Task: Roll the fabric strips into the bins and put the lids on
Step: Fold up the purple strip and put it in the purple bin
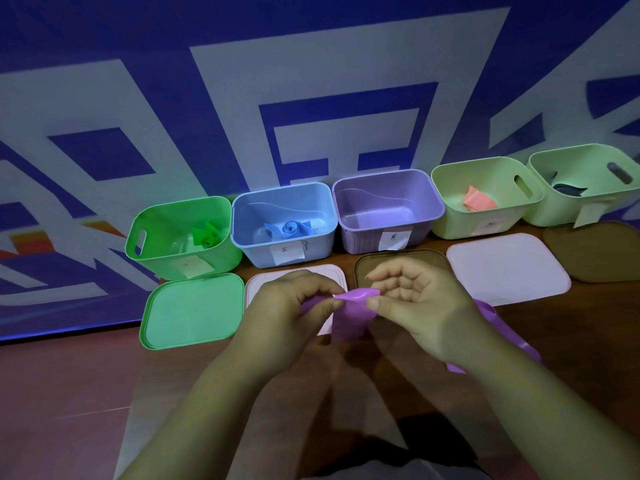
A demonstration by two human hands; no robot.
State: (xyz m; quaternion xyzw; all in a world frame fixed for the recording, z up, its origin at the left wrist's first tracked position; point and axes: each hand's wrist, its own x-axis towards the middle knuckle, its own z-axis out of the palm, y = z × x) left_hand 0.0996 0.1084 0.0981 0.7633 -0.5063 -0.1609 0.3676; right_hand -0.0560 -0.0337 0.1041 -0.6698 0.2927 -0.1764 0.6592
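- Five open bins [207, 258] line the far edge of the tabletop [571, 341]. Four hold a strip, and the middle purple bin [360, 237] holds none.
- The left grip [291, 313] and right grip [422, 306] each pinch the end of the purple fabric strip [353, 296] above mid-tabletop. Its tail trails right under the right wrist.
- This looks like the start of the roll. The next move calls for tight turns, then a drop into the purple bin, with the lids [192, 311] to follow.

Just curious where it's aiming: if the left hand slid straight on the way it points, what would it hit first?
The left hand points rightward at the right hand; both pinch the purple strip, so it would probably meet that hand first, though depth is unclear.
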